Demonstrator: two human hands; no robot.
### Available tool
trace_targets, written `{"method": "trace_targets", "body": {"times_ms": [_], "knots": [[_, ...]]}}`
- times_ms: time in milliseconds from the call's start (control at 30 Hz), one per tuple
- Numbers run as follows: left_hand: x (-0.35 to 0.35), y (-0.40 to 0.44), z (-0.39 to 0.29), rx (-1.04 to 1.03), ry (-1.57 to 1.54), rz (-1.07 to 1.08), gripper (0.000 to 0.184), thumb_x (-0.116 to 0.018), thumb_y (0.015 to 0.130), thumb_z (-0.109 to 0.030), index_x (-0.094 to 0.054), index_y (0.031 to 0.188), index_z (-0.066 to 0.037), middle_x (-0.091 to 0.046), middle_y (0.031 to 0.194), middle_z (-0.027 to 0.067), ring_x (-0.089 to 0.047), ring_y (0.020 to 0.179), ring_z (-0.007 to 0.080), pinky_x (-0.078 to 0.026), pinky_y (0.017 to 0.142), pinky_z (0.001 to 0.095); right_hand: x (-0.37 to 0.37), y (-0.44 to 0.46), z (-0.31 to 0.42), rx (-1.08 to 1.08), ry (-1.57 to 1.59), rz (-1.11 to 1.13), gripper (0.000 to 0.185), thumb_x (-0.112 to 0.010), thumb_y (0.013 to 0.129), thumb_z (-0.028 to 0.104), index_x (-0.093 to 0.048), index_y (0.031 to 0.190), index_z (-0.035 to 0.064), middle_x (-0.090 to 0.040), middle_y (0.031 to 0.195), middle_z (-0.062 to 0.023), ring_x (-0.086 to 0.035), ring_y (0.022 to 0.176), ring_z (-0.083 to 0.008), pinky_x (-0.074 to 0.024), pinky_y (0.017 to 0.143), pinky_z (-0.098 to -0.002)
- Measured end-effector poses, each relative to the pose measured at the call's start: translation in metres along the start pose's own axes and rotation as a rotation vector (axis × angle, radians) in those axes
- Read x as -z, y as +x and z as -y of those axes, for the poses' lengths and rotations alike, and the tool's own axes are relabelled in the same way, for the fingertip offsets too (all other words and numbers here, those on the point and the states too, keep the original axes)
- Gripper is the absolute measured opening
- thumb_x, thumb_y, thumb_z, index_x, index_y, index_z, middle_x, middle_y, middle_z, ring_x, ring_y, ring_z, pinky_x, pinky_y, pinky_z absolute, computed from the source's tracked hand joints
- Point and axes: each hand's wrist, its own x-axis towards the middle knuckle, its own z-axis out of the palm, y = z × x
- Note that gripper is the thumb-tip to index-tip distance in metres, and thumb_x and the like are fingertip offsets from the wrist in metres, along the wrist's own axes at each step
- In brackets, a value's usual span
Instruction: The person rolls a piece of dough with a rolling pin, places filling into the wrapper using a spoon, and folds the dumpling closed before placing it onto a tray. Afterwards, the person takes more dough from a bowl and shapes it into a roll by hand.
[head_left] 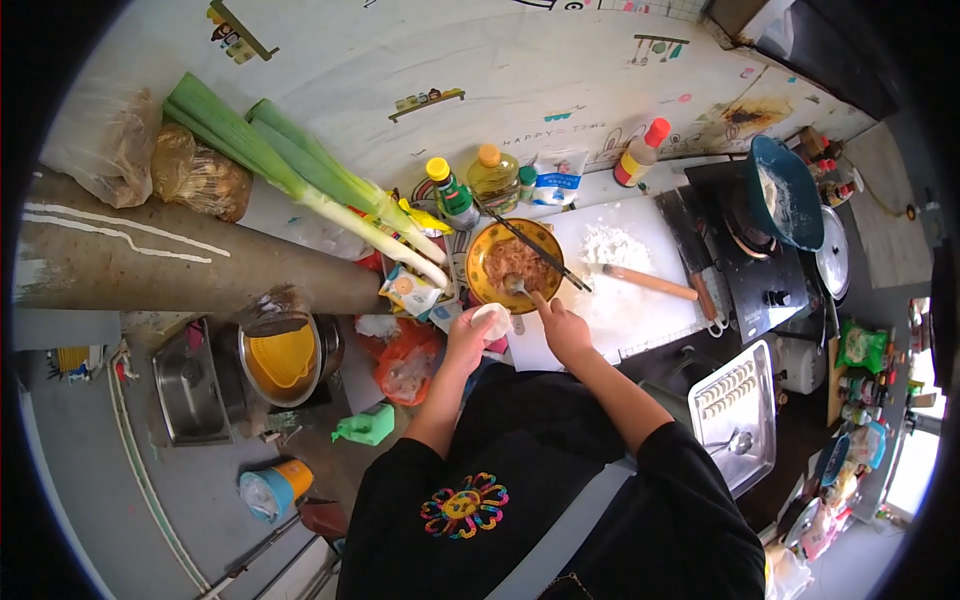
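A round white dough wrapper [491, 322] lies in my left hand [466, 341], near the front edge of the white board. Fingers of my right hand [566, 333] are closed on the handle of a metal spoon [516, 284]. The spoon's head is in the pinkish filling [508, 262] inside a yellow bowl [477, 246]. A pair of dark chopsticks [530, 243] rests across the bowl. To its right, a wooden rolling pin [650, 282] and a heap of white flour [614, 246] are on the white board [640, 222].
Bottles [453, 194] and long leeks [300, 187] stand or lie behind and left of the bowl. A knife [704, 290] is right of the board, beside a stove [745, 250] with a teal basin [790, 200]. A metal tray [735, 450] holds several dumplings at the lower right.
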Motion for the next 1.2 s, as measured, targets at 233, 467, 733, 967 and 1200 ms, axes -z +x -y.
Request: {"method": "trace_targets", "body": {"times_ms": [233,467,733,967,1200], "knots": [[0.019,0.015,0.008,-0.094,-0.047,-0.075,0.024,-0.054,0.091,-0.006,-0.056,0.111,0.005,-0.065,0.102,0.0164,-0.066,0.092,0.0243,-0.054,0.08,0.0334,0.015,0.002,0.01,0.023,0.161,-0.026,0.056,-0.045,0.082,0.002,-0.037,0.137,0.0104,-0.053,0.105,-0.018,-0.063,0.078,-0.0342,-0.0524,0.067,-0.0414],[0.016,0.015,0.0,-0.112,-0.055,-0.046,0.028,-0.051,0.093,-0.009,-0.054,0.115,0.007,-0.064,0.105,0.0168,-0.064,0.095,0.0247,-0.052,0.084,0.0339,0.01,0.026,0.021,-0.037,0.215,0.009,0.058,-0.043,0.081,-0.001,-0.036,0.138,0.0088,-0.052,0.107,-0.0191,-0.062,0.083,-0.036,-0.0517,0.071,-0.042],[0.026,0.016,0.01,-0.079,-0.12,-0.099,0.03,-0.046,0.095,-0.011,-0.05,0.119,0.006,-0.061,0.112,0.0191,-0.062,0.101,0.0285,-0.051,0.088,0.0381,-0.01,0.011,0.009,-0.016,0.263,0.047,0.058,-0.042,0.082,0.0,-0.033,0.139,0.0067,-0.05,0.115,-0.0231,-0.062,0.086,-0.0385,-0.0514,0.074,-0.0437],[0.027,0.012,0.014,-0.054,-0.116,-0.158,0.031,-0.046,0.095,-0.012,-0.049,0.121,0.006,-0.06,0.113,0.0186,-0.061,0.103,0.0285,-0.051,0.088,0.0383,-0.015,0.002,0.015,-0.005,0.283,0.078,0.057,-0.042,0.081,-0.003,-0.033,0.137,0.0013,-0.052,0.109,-0.0273,-0.061,0.084,-0.0408,-0.0512,0.074,-0.0445],[0.023,0.007,0.012,-0.055,-0.143,-0.199,0.032,-0.045,0.095,-0.012,-0.05,0.122,0.005,-0.059,0.115,0.0181,-0.06,0.105,0.0282,-0.051,0.088,0.0387,-0.017,-0.004,0.016,0.031,0.37,0.076,0.052,-0.042,0.081,-0.003,-0.038,0.133,-0.0012,-0.057,0.101,-0.0282,-0.06,0.086,-0.0415,-0.0505,0.075,-0.0456]]}}
